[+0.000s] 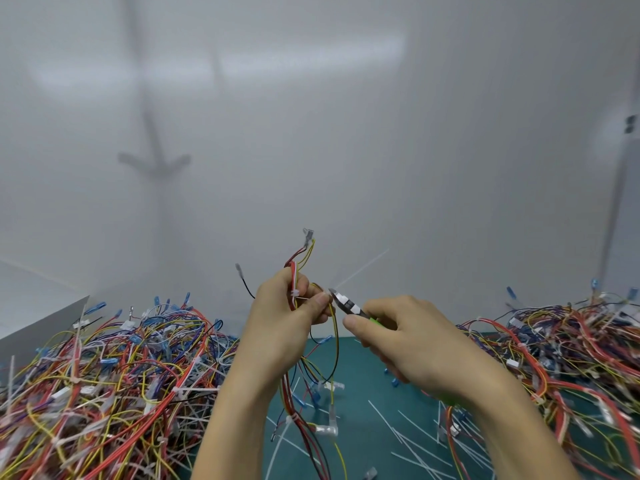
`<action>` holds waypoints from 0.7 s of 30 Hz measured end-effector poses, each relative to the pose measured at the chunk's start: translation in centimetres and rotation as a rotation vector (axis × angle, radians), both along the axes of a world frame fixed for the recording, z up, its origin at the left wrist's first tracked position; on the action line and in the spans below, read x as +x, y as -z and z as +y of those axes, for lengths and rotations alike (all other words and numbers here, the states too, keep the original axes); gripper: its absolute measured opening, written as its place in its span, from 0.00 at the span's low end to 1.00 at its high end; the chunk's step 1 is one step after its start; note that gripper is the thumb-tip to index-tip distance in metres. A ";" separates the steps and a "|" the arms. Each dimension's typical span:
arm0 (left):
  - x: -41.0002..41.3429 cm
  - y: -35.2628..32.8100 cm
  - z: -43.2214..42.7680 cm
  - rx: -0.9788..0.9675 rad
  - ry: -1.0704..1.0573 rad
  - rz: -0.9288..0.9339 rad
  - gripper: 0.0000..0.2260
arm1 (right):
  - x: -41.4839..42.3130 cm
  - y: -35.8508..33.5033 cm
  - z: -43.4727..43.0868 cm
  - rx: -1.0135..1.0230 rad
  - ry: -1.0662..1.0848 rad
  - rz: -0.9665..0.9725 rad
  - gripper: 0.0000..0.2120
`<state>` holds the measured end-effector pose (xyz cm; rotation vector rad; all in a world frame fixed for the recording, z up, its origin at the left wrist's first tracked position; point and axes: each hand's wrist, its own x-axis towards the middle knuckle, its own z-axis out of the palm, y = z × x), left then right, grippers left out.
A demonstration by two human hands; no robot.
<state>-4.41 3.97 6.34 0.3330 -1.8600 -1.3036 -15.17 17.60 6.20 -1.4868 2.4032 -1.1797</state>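
Low in the frame, a strip of green mat [363,368] runs between two heaps, littered with white tie offcuts [415,434]. It is the only bare ground. The left wire pile [104,375] crowds one edge and the right wire pile [571,348] hems the other.

Up at centre, the left hand [287,317] has its fingers curled round the wire harness [302,259]. The thumb presses just beside the white cable tie [295,294]. The harness stands nearly upright: its tail dangles down to the mat, and its terminals point to the top of the frame.

The right hand [408,334] grips the green-handled cutters [346,304]. They angle up and left, with the nose at the root of the tie's tail [363,266]. That tail slants away to the upper right.

Above the hands there is open air all the way back to the white wall [311,133]. A white panel [45,323] edges in at far left.
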 end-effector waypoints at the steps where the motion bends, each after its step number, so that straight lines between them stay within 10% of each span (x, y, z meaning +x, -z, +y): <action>1: 0.0 0.0 0.0 0.000 0.004 -0.001 0.13 | 0.0 0.0 0.0 0.001 0.000 0.002 0.24; 21: 0.0 0.1 0.0 0.005 0.047 0.036 0.12 | 0.5 -0.3 -0.3 -0.124 -0.026 -0.125 0.22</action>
